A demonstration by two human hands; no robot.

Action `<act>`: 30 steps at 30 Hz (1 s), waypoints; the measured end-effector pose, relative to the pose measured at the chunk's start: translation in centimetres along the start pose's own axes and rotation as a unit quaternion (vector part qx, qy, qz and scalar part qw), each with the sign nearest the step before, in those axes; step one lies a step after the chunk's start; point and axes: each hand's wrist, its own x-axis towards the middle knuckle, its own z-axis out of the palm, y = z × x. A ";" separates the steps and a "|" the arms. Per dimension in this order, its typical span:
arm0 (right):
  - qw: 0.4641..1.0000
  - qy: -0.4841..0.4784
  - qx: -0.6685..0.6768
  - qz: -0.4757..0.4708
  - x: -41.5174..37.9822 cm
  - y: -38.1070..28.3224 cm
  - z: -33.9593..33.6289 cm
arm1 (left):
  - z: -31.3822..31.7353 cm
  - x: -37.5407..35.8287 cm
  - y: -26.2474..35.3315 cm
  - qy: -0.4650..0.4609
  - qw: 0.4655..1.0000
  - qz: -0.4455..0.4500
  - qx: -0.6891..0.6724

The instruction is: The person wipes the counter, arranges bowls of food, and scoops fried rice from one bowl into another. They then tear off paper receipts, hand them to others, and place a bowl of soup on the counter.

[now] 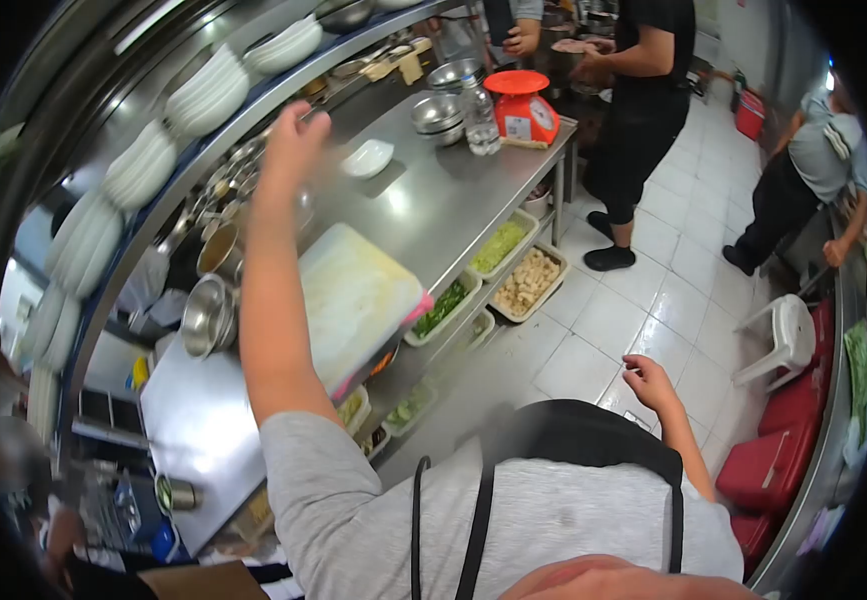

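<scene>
My left arm stretches over the steel counter, and my left hand point(296, 135) is raised near the shelf edge. Its fingers look loosely bent and apart, with nothing visible between them; the hand is slightly blurred. Close to it are a small white dish point(367, 159) on the counter and utensils behind. Below my forearm lies a pale, stained cutting board point(358, 300). My right hand point(650, 383) hangs over the tiled floor at my side, fingers loosely curled and apart, holding nothing.
Stacked white bowls point(208, 92) line the shelf. Metal bowls point(439, 117), a plastic bottle point(480, 118) and an orange scale point(523, 106) stand on the counter. Food bins point(528, 282) sit underneath. Two people stand beyond; a white stool point(781, 338) and red coolers point(768, 468) are at right.
</scene>
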 end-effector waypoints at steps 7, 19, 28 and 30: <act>0.986 0.101 0.043 0.122 0.7 -0.4 3.4 | 0.0 21.0 -2.9 0.168 0.918 0.097 0.347; 0.968 0.084 0.029 0.234 2.6 -4.0 8.4 | 0.1 30.1 -6.5 0.037 0.911 -0.016 0.411; 0.976 0.046 -0.097 0.192 3.5 -4.7 8.3 | -1.5 33.3 -5.9 0.330 0.875 0.212 0.283; 0.982 0.043 -0.070 0.170 3.3 -4.2 8.2 | 0.5 30.0 -3.6 0.347 0.866 0.310 0.184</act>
